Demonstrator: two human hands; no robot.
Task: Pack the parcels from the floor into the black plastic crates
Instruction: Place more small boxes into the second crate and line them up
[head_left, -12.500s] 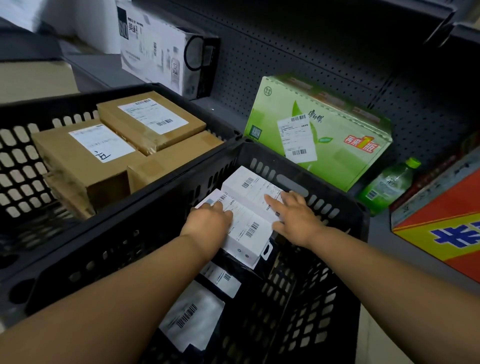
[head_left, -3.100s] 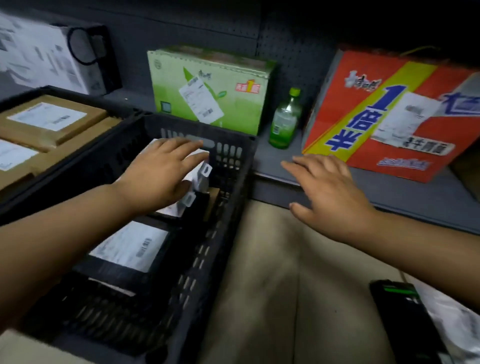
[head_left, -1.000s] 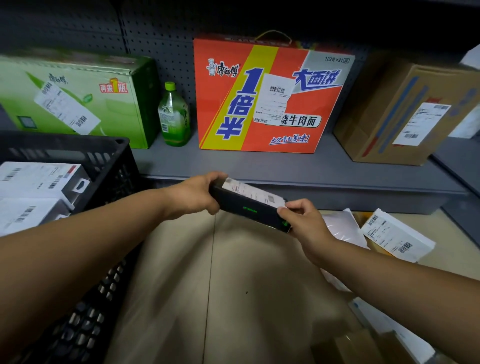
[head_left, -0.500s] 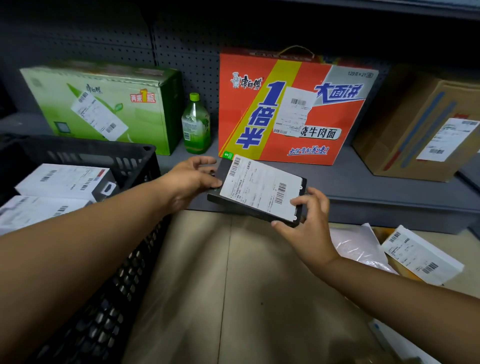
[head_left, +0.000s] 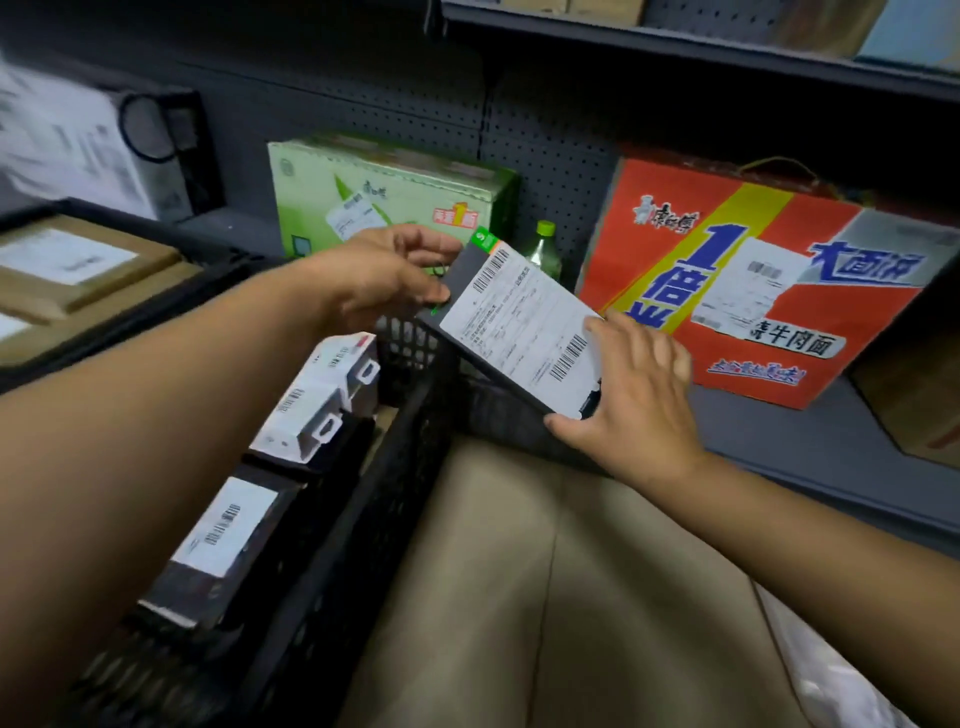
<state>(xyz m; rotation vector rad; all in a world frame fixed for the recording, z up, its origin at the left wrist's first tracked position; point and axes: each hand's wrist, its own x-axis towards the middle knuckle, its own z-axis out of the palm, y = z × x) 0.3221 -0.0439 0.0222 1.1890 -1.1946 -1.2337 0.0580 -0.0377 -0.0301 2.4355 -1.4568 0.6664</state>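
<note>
From the head view, both hands hold one flat black parcel (head_left: 519, 332), label up, tilted over the far right corner of the crate (head_left: 415, 467). The left hand (head_left: 374, 275) pinches its far left end; the right hand (head_left: 634, 395) clasps the near right end. Its long axis runs far-left to near-right, so the crate's opening lies down and left, nearer the left hand. White boxes (head_left: 322, 395) already fill that end; the crate rim (head_left: 447, 364) sits just beneath. A bottle (head_left: 543, 254) and red carton (head_left: 753, 291) stand on the shelf behind.

Matt plastic crate (head_left: 415, 441); paper label (head_left: 524, 327).
</note>
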